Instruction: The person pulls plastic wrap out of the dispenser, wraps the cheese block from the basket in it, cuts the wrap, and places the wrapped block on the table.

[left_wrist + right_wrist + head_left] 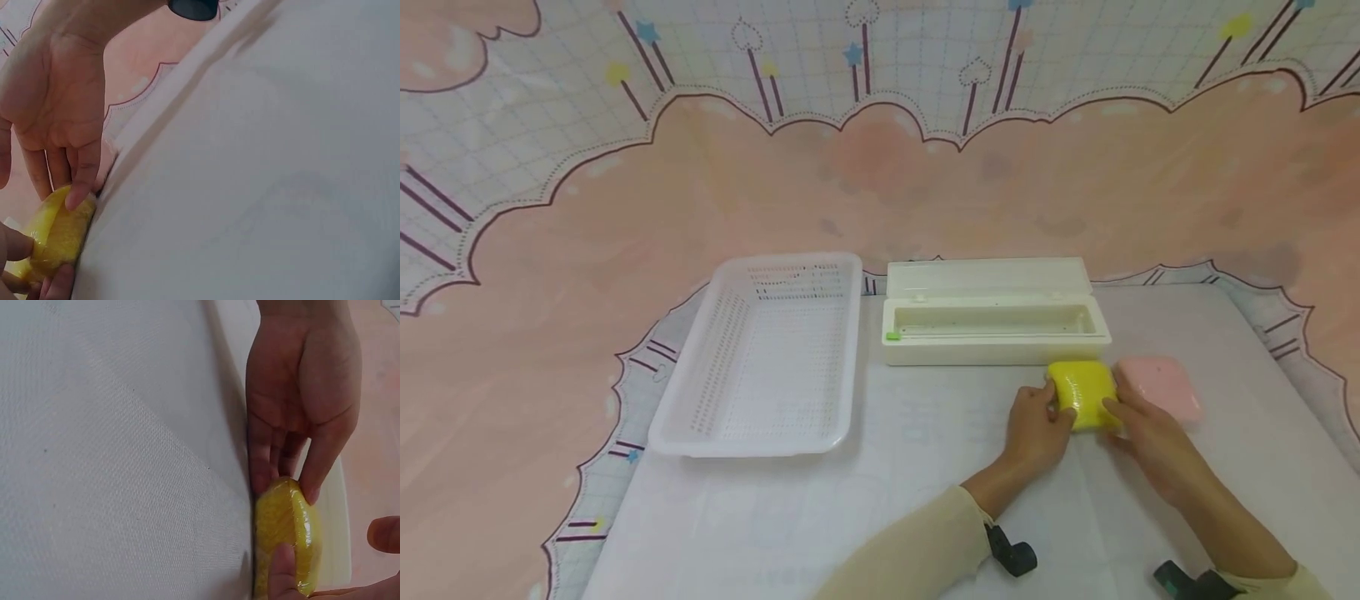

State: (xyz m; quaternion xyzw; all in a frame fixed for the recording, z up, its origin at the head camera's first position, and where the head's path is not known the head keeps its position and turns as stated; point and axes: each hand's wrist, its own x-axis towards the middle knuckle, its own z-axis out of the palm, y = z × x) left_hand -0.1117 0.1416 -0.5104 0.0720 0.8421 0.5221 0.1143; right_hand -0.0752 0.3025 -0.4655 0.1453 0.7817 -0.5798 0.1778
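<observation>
A yellow block in shiny clear wrap (1082, 395) lies on the white table in front of the cream box, held at both ends. My left hand (1037, 429) grips its left side, thumb at the near corner and fingers curled behind. At the other end my right hand (1161, 454) holds it, one fingertip on its top and others round its right side. The left wrist view shows my right hand (59, 100) reaching onto the wrapped block (62, 237). In the right wrist view my left hand (303, 387) pinches an end. A pink block (1161, 386) lies beside my right fingers.
Behind the yellow block stands a long cream box (985, 354) with its lid raised and a small green tab at its left. A white perforated basket (752, 446) stands on the left of the white table (775, 533). Patterned cloth surrounds the table.
</observation>
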